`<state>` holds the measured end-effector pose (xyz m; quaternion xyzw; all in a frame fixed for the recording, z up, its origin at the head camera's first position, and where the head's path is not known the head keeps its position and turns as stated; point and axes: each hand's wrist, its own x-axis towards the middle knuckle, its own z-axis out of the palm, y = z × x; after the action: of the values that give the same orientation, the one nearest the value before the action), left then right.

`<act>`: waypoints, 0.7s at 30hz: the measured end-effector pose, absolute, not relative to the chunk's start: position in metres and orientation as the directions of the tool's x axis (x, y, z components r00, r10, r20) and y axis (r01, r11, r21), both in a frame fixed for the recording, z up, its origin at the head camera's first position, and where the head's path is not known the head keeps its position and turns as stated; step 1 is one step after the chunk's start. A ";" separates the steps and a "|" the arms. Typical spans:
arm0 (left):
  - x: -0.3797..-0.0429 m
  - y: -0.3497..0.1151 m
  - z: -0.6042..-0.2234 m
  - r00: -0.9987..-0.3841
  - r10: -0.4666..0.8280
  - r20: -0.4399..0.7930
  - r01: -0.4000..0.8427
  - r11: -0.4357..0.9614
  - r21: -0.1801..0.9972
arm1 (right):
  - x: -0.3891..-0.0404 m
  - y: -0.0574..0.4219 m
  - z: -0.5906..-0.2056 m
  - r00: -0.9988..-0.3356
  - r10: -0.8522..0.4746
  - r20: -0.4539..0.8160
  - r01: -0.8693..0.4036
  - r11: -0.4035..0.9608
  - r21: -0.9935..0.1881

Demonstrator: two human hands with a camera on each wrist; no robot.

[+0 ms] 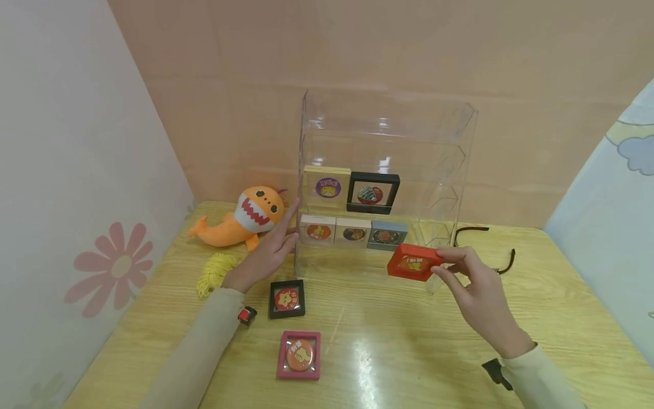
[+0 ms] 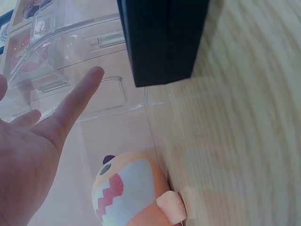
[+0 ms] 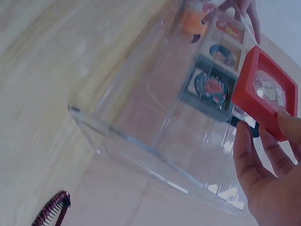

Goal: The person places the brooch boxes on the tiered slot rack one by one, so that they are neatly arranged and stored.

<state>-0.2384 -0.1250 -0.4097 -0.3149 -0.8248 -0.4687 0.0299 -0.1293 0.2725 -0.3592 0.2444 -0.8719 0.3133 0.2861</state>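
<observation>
From the bench (image 1: 409, 346)'s middle, the rack (image 1: 388, 134) stands at twelve o'clock, five framed badges (image 1: 327, 187) in its tiers (two above three); the plush toy (image 1: 255, 213) lies at ten, yarn (image 1: 217, 274) at nine, a band (image 1: 512, 259) at two, two loose frames (image 1: 300, 355) between eight and nine.

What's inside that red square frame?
Inside the red frame, held by the right hand, is a round badge with a yellowish picture and pale writing. Anything directly behind the badge can't be seen, because the badge covers it.
</observation>
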 end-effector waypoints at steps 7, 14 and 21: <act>-0.238 -0.125 -0.409 -0.803 0.490 0.338 0.543 0.368 0.755 | -0.140 0.285 -0.347 -0.692 -0.216 0.689 -0.600 0.703 -0.382; -0.239 -0.125 -0.411 -0.803 0.493 0.336 0.539 0.359 0.762 | -0.152 0.291 -0.342 -0.660 -0.177 0.730 -0.600 0.710 -0.370; -0.238 -0.125 -0.410 -0.806 0.492 0.330 0.531 0.356 0.769 | -0.165 0.296 -0.340 -0.659 -0.128 0.741 -0.566 0.733 -0.376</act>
<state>-0.2381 -0.1253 -0.4102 -0.3108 -0.8231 -0.4749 0.0210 -0.1653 0.2959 -0.3395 0.2023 -0.8586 0.3040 0.3599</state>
